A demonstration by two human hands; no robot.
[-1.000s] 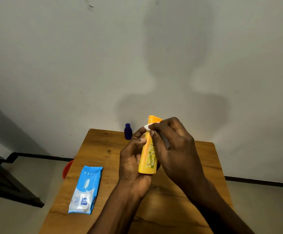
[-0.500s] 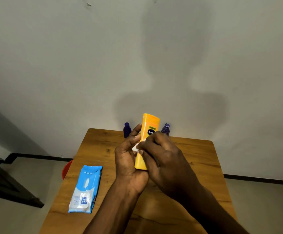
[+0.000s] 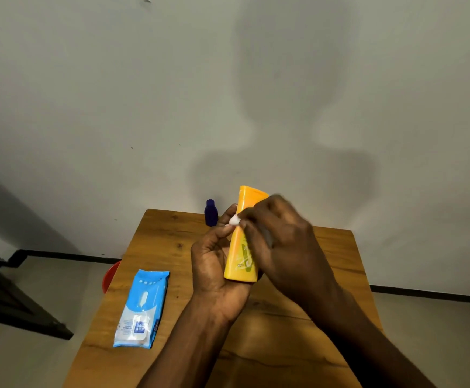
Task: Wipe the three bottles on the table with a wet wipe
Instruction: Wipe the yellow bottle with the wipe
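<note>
My left hand (image 3: 214,264) grips a yellow lotion bottle (image 3: 242,259) from its left side and holds it upright above the wooden table (image 3: 155,242). My right hand (image 3: 281,242) pinches a small white wet wipe (image 3: 234,220) against the bottle's upper left edge and covers much of its right side. A small dark blue bottle (image 3: 211,212) stands at the table's far edge, just left of my hands. The purple bottle seen earlier is hidden behind my right hand.
A blue pack of wet wipes (image 3: 141,309) lies flat on the left part of the table. A red round object (image 3: 110,277) shows on the floor by the table's left edge. A grey wall rises right behind the table.
The wipe went down the yellow bottle half a second ago and is now back up near its top. My right hand rose with it and now hides the purple bottle.
</note>
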